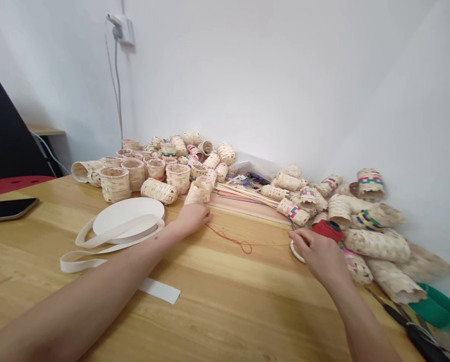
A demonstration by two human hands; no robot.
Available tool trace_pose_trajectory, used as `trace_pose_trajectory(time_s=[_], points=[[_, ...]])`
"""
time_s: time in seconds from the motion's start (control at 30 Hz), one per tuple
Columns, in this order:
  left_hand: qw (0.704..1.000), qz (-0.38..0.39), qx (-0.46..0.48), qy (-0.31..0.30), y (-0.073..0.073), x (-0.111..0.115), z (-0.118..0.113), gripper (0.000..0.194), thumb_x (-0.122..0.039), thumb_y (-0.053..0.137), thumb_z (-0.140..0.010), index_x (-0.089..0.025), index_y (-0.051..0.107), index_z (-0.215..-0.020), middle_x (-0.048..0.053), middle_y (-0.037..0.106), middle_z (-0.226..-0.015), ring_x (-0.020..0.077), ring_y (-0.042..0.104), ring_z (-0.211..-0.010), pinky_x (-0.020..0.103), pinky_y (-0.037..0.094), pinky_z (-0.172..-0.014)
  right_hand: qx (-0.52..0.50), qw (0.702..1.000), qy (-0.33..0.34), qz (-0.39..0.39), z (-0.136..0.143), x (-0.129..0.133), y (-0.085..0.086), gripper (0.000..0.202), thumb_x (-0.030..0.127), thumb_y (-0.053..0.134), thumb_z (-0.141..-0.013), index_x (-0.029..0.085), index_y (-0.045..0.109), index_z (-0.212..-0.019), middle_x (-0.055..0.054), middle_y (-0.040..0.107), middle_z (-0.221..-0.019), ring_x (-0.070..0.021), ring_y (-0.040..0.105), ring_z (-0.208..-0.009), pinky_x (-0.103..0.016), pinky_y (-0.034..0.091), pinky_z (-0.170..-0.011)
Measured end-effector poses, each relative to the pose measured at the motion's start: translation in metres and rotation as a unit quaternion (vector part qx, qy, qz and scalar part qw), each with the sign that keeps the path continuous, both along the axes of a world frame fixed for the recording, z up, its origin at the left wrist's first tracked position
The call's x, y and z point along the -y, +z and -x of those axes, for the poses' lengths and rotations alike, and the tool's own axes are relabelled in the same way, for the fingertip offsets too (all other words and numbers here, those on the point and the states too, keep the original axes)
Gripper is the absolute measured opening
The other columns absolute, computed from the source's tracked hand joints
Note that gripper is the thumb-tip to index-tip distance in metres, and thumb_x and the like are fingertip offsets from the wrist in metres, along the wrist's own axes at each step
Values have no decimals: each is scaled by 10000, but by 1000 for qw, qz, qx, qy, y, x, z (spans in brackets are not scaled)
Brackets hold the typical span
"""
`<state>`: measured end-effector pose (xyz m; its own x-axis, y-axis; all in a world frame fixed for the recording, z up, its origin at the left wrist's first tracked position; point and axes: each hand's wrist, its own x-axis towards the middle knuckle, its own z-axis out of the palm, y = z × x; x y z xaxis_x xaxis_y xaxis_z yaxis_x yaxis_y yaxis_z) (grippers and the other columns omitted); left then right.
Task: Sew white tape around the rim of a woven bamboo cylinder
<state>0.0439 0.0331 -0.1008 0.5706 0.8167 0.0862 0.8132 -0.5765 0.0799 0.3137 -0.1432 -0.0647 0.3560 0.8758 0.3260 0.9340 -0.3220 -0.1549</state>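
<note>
A thin red thread (244, 246) with a small loop in it stretches low over the wooden table between my hands. My left hand (193, 219) is closed at the thread's left end, just in front of a small woven basket (199, 192). My right hand (319, 251) pinches the thread's other end between thumb and fingertips. Partly behind that hand stand a red thread spool (327, 229) and a white ring-shaped object (296, 251). A roll of white ribbon (129, 218) lies left of my left hand, its loose band passing under my forearm.
Woven baskets (115, 185) crowd the back left, and more (377, 245) are heaped at the right. Thin wooden strips (251, 193) lie between them. A phone (10, 209) rests at the left edge. Scissors (406, 319) and a green roll (438, 305) are at the lower right.
</note>
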Motion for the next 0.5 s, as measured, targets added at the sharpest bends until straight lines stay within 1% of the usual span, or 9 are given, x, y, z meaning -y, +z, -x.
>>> trace_pose_trajectory(time_s=[0.1, 0.23, 0.37, 0.5], points=[[1000, -2, -14, -1, -6, 2, -2, 267, -295, 534, -901, -141, 561, -1119, 85, 590, -1113, 202, 599, -947, 403, 515, -809, 30, 999, 4, -28, 0, 1, 0, 270, 408, 467, -899, 277, 698, -854, -28, 723, -761, -218, 657, -723, -236, 314, -509], [1000, -19, -2, -13, -8, 3, -3, 270, -291, 536, -901, -137, 559, -1121, 86, 589, -1116, 206, 597, -957, 410, 512, -817, 57, 997, -7, -49, 3, 3, 0, 266, 385, 459, -916, 268, 696, -887, -36, 716, -733, -201, 643, -669, -234, 287, -496], [999, -40, 28, 1, -4, 1, -2, 270, -296, 528, -905, -136, 557, -1121, 87, 588, -1117, 212, 592, -973, 419, 503, -832, 70, 996, -19, -53, 3, 4, 2, 273, 379, 450, -924, 247, 687, -898, -49, 712, -735, -194, 627, -639, -238, 270, -501], [999, -9, 34, 6, 1, -1, 1, 251, -301, 530, -903, -134, 574, -1084, 79, 604, -1076, 205, 597, -951, 414, 503, -825, 69, 996, -18, -49, 2, 4, 3, 281, 386, 444, -925, 245, 685, -891, -49, 709, -729, -197, 630, -645, -241, 263, -499]])
